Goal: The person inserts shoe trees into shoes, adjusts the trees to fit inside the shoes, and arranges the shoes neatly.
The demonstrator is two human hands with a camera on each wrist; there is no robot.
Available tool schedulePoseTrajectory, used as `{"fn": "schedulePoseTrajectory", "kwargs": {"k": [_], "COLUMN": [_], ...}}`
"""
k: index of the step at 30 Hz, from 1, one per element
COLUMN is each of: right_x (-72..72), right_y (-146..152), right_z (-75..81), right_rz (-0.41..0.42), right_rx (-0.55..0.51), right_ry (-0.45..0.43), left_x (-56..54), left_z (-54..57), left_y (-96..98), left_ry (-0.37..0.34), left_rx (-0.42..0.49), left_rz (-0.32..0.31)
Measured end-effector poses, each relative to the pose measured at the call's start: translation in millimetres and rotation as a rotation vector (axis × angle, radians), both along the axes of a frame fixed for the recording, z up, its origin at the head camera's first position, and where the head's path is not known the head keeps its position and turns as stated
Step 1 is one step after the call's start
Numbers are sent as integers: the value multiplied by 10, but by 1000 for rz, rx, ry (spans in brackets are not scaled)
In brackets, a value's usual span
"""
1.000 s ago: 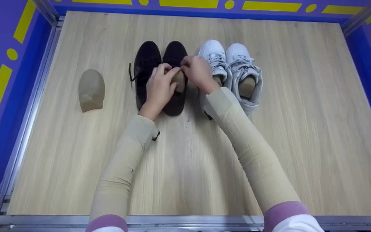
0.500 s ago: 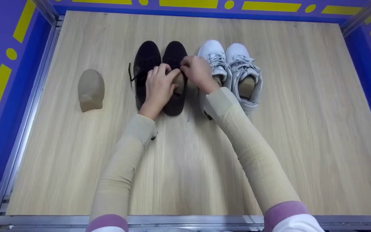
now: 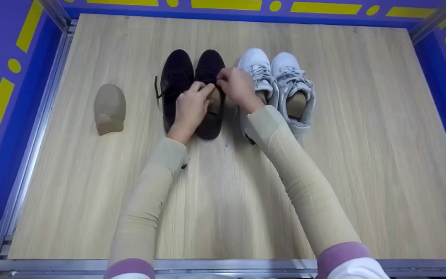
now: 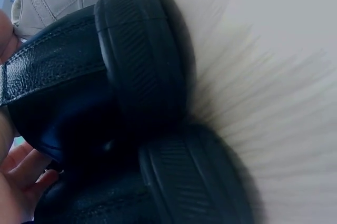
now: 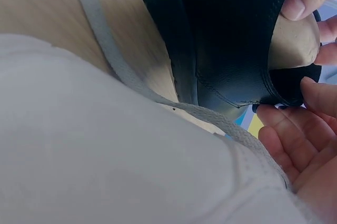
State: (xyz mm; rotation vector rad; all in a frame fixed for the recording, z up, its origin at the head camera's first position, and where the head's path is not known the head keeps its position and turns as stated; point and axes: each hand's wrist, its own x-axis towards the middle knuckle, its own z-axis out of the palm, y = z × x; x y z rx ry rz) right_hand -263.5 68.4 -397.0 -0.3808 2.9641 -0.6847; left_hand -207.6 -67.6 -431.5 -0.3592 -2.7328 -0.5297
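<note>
In the head view, a pair of black lace-up shoes stands side by side, toes away from me. Both hands work at the throat of the right black shoe [image 3: 210,64], which holds a beige foot-shaped insert [image 5: 295,42]. My left hand [image 3: 192,108] lies over the inner side of the opening, its fingers bent at the tongue; its thumb [image 5: 295,6] laps the shoe's edge beside the insert in the right wrist view. My right hand [image 3: 238,85] pinches the opposite edge near the laces. Partly behind the left hand is the left black shoe [image 3: 177,62].
White sneakers [image 3: 287,62] with similar inserts stand close on the right, beneath the right wrist. Another beige insert [image 3: 110,106] lies at left on the wooden tabletop [image 3: 223,193]. Blue and yellow panels [image 3: 227,4] border the table.
My left hand's fingers have bent and slid slightly back toward me at the shoe's tongue. The right hand keeps its place, and the shoes stay put.
</note>
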Motion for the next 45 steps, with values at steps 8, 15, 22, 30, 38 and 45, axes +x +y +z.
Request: {"fn": "schedulePoseTrajectory", "kwargs": {"k": [8, 15, 22, 30, 38, 45], "right_x": [1, 0, 5, 5, 12, 17], "right_y": [4, 8, 8, 2, 7, 10], "right_z": [0, -6, -9, -12, -14, -9], "right_rz": [8, 26, 31, 28, 34, 33], "right_rx": [6, 0, 14, 27, 24, 15], "right_ry": [3, 5, 34, 27, 27, 28], "left_x": [-23, -59, -81, -99, -129, -148], "left_z": [-23, -37, -33, -40, -58, -68], "left_y": [-24, -33, -7, 12, 20, 32], "left_ry": [14, -28, -42, -12, -13, 18], "left_rx": [-28, -6, -39, -35, 5, -8], "left_rz": [-7, -11, 27, 44, 34, 42]}}
